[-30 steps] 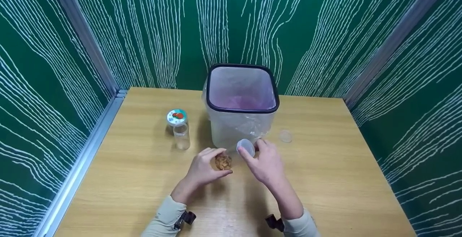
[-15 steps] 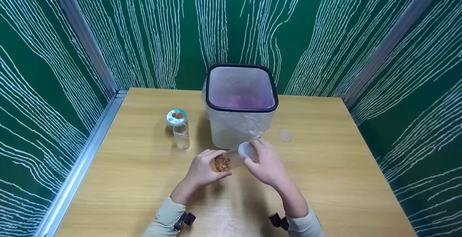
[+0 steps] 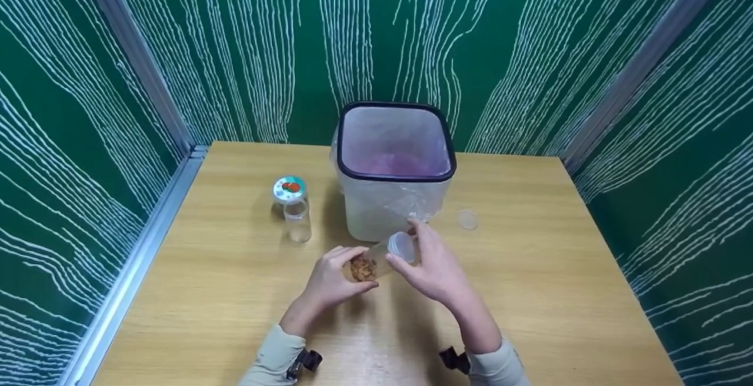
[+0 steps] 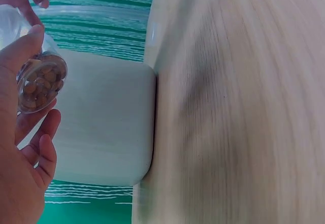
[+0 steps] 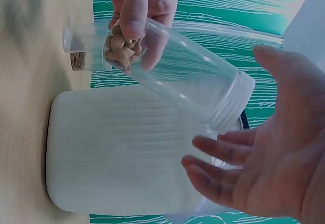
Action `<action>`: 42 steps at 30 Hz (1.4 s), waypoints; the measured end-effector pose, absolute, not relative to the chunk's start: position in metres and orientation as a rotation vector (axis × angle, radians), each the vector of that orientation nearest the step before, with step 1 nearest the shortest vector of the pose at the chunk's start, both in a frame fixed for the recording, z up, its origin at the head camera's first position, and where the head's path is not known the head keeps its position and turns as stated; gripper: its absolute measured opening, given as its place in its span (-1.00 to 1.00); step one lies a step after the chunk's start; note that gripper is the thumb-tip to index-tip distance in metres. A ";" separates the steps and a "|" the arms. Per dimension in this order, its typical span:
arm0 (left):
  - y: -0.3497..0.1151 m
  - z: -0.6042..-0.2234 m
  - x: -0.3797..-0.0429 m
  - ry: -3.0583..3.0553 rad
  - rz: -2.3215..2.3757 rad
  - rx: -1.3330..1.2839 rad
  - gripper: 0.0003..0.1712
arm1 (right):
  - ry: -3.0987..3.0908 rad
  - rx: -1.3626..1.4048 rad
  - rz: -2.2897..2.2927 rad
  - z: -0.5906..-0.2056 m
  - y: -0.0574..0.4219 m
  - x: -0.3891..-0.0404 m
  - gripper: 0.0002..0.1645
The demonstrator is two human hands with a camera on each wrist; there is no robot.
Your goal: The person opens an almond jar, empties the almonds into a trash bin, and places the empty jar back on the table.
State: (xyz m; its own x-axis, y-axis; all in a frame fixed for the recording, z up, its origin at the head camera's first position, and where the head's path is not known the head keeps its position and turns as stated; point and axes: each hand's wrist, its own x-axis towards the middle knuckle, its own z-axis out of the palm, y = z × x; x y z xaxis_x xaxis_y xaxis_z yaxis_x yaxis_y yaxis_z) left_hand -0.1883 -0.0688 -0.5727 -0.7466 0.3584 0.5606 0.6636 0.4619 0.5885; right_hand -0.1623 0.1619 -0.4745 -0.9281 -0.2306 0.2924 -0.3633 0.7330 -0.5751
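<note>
My left hand (image 3: 332, 274) grips a clear plastic jar (image 5: 185, 76) round its bottom end, thumb on one side and fingers on the other. Brown nuts (image 5: 122, 50) lie gathered at that end. The jar tilts, its white screw lid (image 3: 402, 247) up and to the right. My right hand (image 3: 434, 262) is spread around the lid, thumb and fingers on opposite sides. In the right wrist view, a gap shows between the right hand's fingers (image 5: 218, 150) and the lid. The left wrist view shows the left hand (image 4: 23, 132) and the jar's bottom.
A bin (image 3: 376, 215) with a black rim and plastic liner stands behind the hands. Left of it are a clear jar (image 3: 298, 224) and a container with a patterned lid (image 3: 289, 189). A clear disc (image 3: 467, 219) lies right of the bin on the wooden table (image 3: 529, 292).
The jar has tipped further to the right, showing more of its side. The right hand has shifted around the lid, with its fingers spread. The left hand keeps its grip.
</note>
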 end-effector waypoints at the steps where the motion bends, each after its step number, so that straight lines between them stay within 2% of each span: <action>1: -0.069 -0.574 -0.187 -2.345 -1.186 -0.868 -0.27 | -2.726 0.450 0.950 -0.475 0.161 -0.163 -0.10; 7: -0.070 -0.579 -0.184 -2.315 -1.204 -0.880 -0.28 | -2.697 0.398 0.841 -0.479 0.160 -0.164 -0.42; 19: -0.065 -0.581 -0.182 -2.398 -1.205 -0.856 -0.26 | -2.667 0.624 0.976 -0.486 0.170 -0.164 -0.52; 32: -0.069 -0.588 -0.175 -2.417 -1.194 -0.850 -0.27 | -2.718 0.868 1.153 -0.483 0.182 -0.163 -0.39; 42: -0.074 -0.585 -0.181 -2.435 -1.161 -0.875 -0.24 | -2.775 1.080 1.004 -0.470 0.184 -0.175 -0.34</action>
